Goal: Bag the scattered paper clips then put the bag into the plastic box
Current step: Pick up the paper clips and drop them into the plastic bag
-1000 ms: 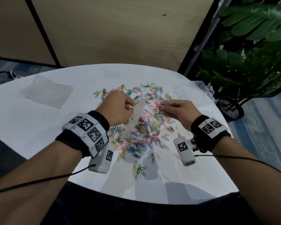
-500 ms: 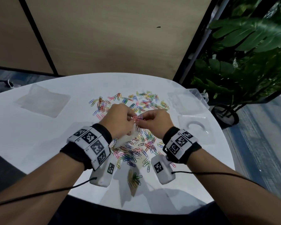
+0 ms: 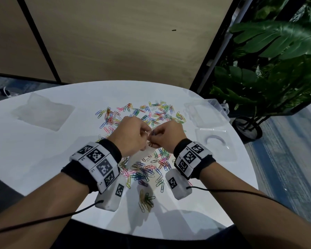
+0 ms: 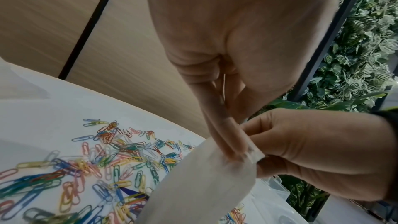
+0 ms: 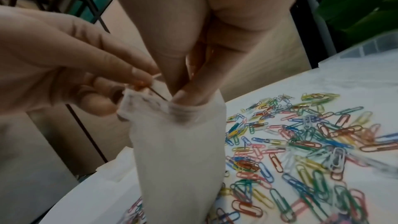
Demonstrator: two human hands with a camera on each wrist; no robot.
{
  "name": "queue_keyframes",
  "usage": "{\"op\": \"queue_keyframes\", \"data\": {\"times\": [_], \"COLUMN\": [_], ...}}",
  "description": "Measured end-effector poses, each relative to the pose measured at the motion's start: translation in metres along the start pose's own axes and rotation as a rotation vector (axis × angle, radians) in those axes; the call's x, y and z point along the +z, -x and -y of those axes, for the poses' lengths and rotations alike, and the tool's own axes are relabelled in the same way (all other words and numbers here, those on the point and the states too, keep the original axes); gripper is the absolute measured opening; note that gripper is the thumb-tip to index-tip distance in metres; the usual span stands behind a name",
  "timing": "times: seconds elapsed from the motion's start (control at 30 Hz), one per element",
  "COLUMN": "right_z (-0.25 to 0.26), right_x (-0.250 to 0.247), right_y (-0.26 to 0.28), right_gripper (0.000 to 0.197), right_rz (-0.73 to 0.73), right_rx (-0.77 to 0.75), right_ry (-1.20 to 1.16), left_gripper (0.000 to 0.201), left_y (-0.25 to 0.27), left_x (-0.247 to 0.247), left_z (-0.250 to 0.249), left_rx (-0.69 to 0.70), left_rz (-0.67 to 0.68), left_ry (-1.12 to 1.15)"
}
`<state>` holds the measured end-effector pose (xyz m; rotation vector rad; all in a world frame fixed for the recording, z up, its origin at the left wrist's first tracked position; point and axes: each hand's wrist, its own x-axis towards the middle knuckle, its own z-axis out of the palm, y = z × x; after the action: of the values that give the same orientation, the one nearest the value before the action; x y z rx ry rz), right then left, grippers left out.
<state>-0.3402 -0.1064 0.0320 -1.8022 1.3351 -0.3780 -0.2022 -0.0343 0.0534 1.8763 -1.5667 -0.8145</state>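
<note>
Translucent plastic bag [image 5: 178, 151] held upright between both hands: left hand [image 3: 131, 134] pinches its mouth, right hand [image 3: 166, 134] pushes pinched clips inside. Most coloured paper clips [image 3: 147, 169] remain scattered on the counter [image 3: 43, 159] beneath; the plastic box [image 3: 207, 112] waits beyond the right hand.

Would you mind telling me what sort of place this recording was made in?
Probably an office or meeting corner, though that is a guess: a round white table strewn with coloured paper clips, beige partition panels with black frames behind it, and a large potted plant on carpeted floor.
</note>
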Motion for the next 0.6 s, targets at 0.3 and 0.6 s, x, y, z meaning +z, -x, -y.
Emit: {"op": "queue_keyframes", "data": {"times": [0.3, 0.6], "right_z": [0.004, -0.041], "right_x": [-0.007, -0.048], "right_y": [0.004, 0.028], "right_gripper": [0.013, 0.016], "right_rz": [0.092, 0.173], "right_rx": [-0.217, -0.121], "right_ry": [0.340, 0.132], "left_gripper": [0.025, 0.027], "left_y": [0.002, 0.004], "left_x": [0.002, 0.000], "left_z": [-0.003, 0.003], "left_rx": [-0.002, -0.024], "left_rz": [0.006, -0.010], "left_ry": [-0.005, -0.032]}}
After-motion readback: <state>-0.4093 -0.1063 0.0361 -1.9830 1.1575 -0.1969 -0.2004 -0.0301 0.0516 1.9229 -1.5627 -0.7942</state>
